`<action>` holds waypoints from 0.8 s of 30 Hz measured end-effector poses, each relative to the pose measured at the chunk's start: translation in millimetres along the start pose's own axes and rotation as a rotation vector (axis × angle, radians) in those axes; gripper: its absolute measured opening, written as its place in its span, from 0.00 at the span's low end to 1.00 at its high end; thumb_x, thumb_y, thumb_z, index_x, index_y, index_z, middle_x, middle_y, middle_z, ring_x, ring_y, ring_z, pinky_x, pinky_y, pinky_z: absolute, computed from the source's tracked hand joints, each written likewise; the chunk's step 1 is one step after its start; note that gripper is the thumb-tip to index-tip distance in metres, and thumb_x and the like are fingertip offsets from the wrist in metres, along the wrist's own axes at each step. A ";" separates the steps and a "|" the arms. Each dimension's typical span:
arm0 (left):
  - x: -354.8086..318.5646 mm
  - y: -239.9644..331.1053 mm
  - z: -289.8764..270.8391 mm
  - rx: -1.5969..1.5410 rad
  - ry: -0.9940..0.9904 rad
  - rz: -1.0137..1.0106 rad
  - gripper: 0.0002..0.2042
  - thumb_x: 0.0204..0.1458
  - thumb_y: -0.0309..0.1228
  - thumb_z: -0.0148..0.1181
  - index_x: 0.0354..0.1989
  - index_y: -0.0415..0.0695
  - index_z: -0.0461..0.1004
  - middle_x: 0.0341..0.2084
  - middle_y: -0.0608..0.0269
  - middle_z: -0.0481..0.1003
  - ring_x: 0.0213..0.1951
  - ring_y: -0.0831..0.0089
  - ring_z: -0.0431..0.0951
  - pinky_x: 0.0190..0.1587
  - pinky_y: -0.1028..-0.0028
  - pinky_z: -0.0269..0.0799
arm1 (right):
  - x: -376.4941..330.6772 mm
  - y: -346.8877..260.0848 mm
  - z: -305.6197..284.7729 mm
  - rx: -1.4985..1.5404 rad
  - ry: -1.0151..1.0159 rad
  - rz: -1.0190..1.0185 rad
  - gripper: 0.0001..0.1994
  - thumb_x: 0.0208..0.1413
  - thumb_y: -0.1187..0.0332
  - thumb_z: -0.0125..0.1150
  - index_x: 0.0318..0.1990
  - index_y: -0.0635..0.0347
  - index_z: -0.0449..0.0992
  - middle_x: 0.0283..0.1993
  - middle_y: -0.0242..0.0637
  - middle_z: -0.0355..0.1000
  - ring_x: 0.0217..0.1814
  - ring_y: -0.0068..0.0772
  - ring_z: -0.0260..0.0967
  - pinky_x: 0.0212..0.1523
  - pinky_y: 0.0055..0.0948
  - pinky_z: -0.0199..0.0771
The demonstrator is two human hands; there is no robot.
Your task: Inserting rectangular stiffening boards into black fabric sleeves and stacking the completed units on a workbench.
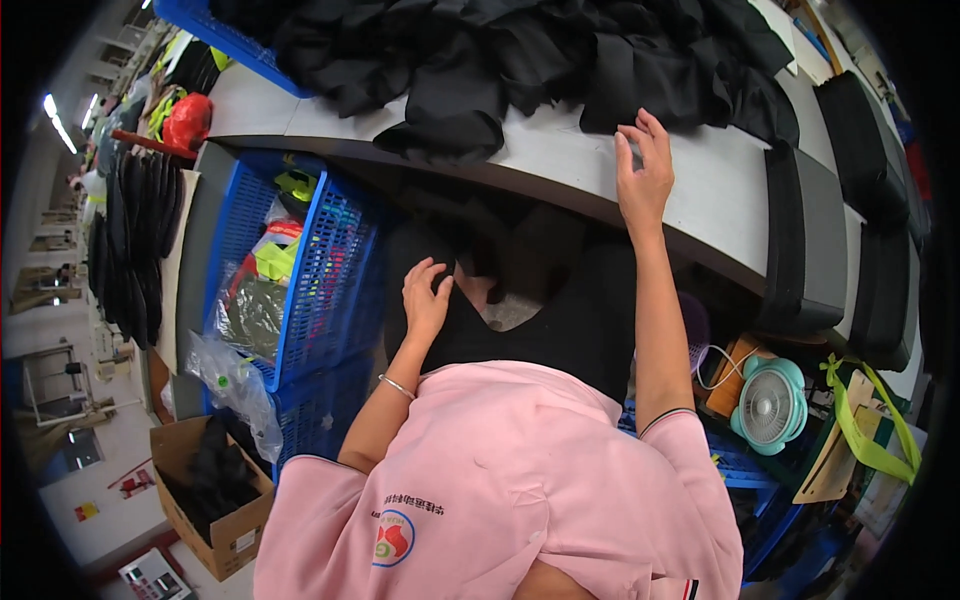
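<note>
My left hand [425, 300] is low in front of me, fingers curled over the edge of a black fabric piece [560, 320] that drapes across my lap under the table. My right hand [643, 165] reaches up onto the grey table [720, 200], fingers spread, with its fingertips at the edge of a big pile of black fabric pieces [520, 60]. It grips nothing. I wear a pink shirt [500, 490] and a thin bracelet on my left wrist.
A blue plastic crate [330, 290] with bagged yellow and grey items stands at my left, a cardboard box [215, 500] of dark pieces below it. Black stacks [800, 240] line the table's right end. A small teal fan [768, 405] sits low at the right.
</note>
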State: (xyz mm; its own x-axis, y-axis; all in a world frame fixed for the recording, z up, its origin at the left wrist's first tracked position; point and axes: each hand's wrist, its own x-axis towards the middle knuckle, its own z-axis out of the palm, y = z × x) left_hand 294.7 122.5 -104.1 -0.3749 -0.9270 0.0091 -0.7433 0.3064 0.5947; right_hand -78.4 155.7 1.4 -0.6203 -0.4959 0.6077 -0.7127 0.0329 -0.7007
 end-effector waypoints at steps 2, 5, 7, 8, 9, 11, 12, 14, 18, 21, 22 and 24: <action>-4.3 -11.6 -2.4 -0.027 0.023 -0.036 0.14 0.51 0.32 0.65 0.46 0.43 0.80 0.56 0.51 0.74 0.61 0.54 0.69 0.63 0.59 0.62 | 0.9 0.6 0.4 -0.015 0.004 0.009 0.05 0.58 0.72 0.62 0.39 0.62 0.80 0.57 0.41 0.71 0.61 0.43 0.68 0.58 0.36 0.69; -12.6 -22.5 -6.5 0.140 0.045 -0.044 0.13 0.52 0.31 0.65 0.46 0.42 0.80 0.55 0.51 0.74 0.60 0.54 0.70 0.63 0.60 0.63 | 1.0 3.5 -0.9 -0.036 0.029 0.001 0.04 0.57 0.73 0.62 0.38 0.62 0.80 0.55 0.40 0.73 0.59 0.43 0.70 0.56 0.36 0.71; -7.0 -21.5 -4.6 0.059 0.051 0.011 0.12 0.52 0.32 0.65 0.45 0.44 0.80 0.55 0.53 0.75 0.59 0.56 0.71 0.63 0.61 0.64 | 1.7 5.4 -4.4 -0.027 0.058 0.003 0.04 0.58 0.73 0.62 0.38 0.62 0.81 0.54 0.41 0.73 0.58 0.43 0.71 0.54 0.36 0.72; -3.7 -21.6 -2.3 0.044 0.035 0.027 0.12 0.52 0.32 0.65 0.45 0.44 0.80 0.55 0.53 0.75 0.59 0.55 0.71 0.63 0.61 0.64 | 3.1 7.0 -3.8 -0.071 0.073 -0.025 0.05 0.58 0.72 0.62 0.38 0.62 0.81 0.54 0.40 0.74 0.57 0.42 0.72 0.54 0.35 0.72; -1.1 -20.3 1.2 0.028 0.018 0.044 0.12 0.53 0.32 0.65 0.45 0.44 0.80 0.55 0.53 0.75 0.59 0.55 0.71 0.63 0.61 0.65 | 1.8 7.0 -1.9 -0.073 0.078 -0.018 0.05 0.58 0.72 0.62 0.38 0.62 0.81 0.54 0.40 0.74 0.57 0.42 0.72 0.54 0.35 0.72; 1.0 -18.1 8.5 0.045 -0.036 0.095 0.13 0.52 0.32 0.65 0.46 0.45 0.80 0.55 0.53 0.74 0.59 0.55 0.71 0.63 0.62 0.64 | 1.2 8.0 -1.7 -0.050 0.085 0.056 0.05 0.58 0.72 0.62 0.38 0.62 0.81 0.53 0.39 0.75 0.55 0.41 0.72 0.53 0.35 0.72; 1.5 -18.2 9.4 0.071 -0.052 0.092 0.13 0.51 0.33 0.66 0.46 0.46 0.80 0.55 0.54 0.74 0.59 0.55 0.71 0.63 0.61 0.64 | 2.0 7.9 0.2 -0.044 0.116 0.042 0.05 0.58 0.71 0.62 0.38 0.62 0.81 0.52 0.38 0.76 0.53 0.41 0.73 0.52 0.34 0.73; 2.9 -19.8 11.2 0.086 -0.071 0.092 0.14 0.51 0.33 0.66 0.46 0.46 0.80 0.56 0.54 0.74 0.59 0.55 0.71 0.62 0.61 0.63 | -0.2 5.6 2.7 -0.036 0.113 0.084 0.05 0.58 0.71 0.62 0.38 0.62 0.81 0.52 0.38 0.76 0.52 0.40 0.74 0.51 0.34 0.73; 8.6 -24.5 4.6 0.174 -0.088 0.062 0.15 0.50 0.35 0.67 0.46 0.47 0.80 0.56 0.55 0.75 0.57 0.57 0.73 0.60 0.60 0.63 | 0.1 6.8 2.4 -0.079 0.106 0.073 0.05 0.58 0.71 0.62 0.38 0.62 0.81 0.51 0.38 0.76 0.50 0.39 0.75 0.47 0.33 0.74; 8.0 -25.3 5.5 0.168 -0.087 0.047 0.15 0.50 0.35 0.67 0.46 0.47 0.80 0.56 0.55 0.74 0.57 0.57 0.73 0.61 0.60 0.62 | 0.3 1.8 0.2 -0.101 0.101 0.079 0.06 0.59 0.71 0.62 0.38 0.63 0.81 0.51 0.38 0.76 0.49 0.38 0.75 0.46 0.32 0.75; 7.8 -26.7 5.6 0.170 -0.095 0.052 0.15 0.51 0.35 0.66 0.47 0.47 0.80 0.56 0.55 0.74 0.57 0.58 0.73 0.61 0.60 0.62 | 0.7 -1.1 0.5 -0.086 0.089 0.119 0.06 0.59 0.71 0.61 0.38 0.63 0.81 0.51 0.39 0.77 0.48 0.38 0.76 0.45 0.32 0.75; 6.9 -24.6 7.0 0.174 -0.098 0.059 0.15 0.51 0.36 0.66 0.47 0.47 0.80 0.57 0.56 0.74 0.57 0.58 0.73 0.61 0.60 0.62 | 1.1 5.1 1.2 -0.088 0.111 0.070 0.06 0.59 0.71 0.61 0.38 0.63 0.81 0.51 0.39 0.77 0.48 0.38 0.76 0.45 0.32 0.75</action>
State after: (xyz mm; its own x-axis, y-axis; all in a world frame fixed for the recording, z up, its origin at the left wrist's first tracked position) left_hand 306.6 110.0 -124.3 -0.4662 -0.8836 -0.0441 -0.8000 0.3998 0.4474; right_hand -82.3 154.2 -1.9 -0.6982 -0.3912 0.5996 -0.6896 0.1425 -0.7100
